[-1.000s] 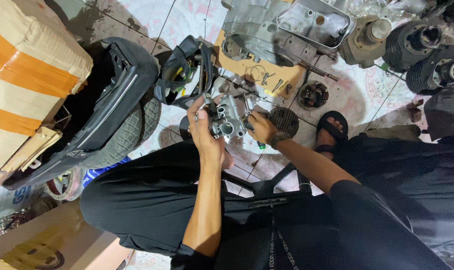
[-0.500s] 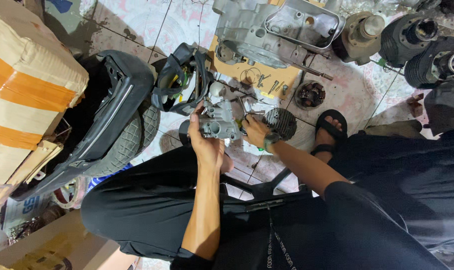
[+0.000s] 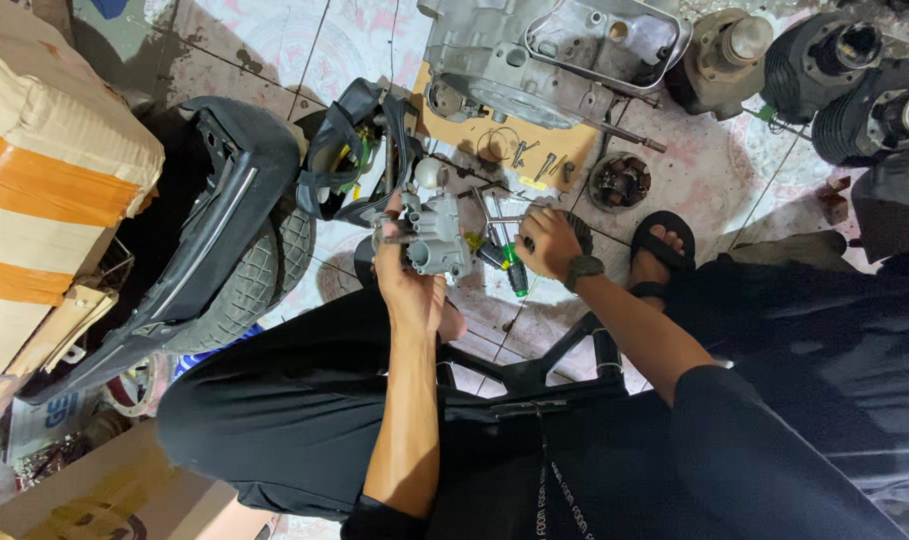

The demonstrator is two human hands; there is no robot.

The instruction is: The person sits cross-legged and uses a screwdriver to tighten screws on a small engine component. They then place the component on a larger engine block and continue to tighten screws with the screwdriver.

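My left hand (image 3: 407, 282) grips a small grey metal carburettor (image 3: 437, 238) and holds it up over the tiled floor. My right hand (image 3: 547, 243), with a dark watch on the wrist, reaches down to the floor beside it, over a green-handled screwdriver (image 3: 513, 272) and other tools; whether it holds one I cannot tell. A piece of cardboard (image 3: 505, 150) with small screws and parts lies just beyond both hands.
A large grey engine case (image 3: 535, 55) sits at the top. Black finned cylinders (image 3: 855, 75) lie top right. A tyre with a black plastic fairing (image 3: 230, 240) is at left, next to a taped cardboard box (image 3: 45, 190). My sandalled foot (image 3: 660, 250) rests near a round rotor part (image 3: 620, 180).
My right hand has left the carburettor and gone down to the tools on the floor. My left hand still holds the carburettor.
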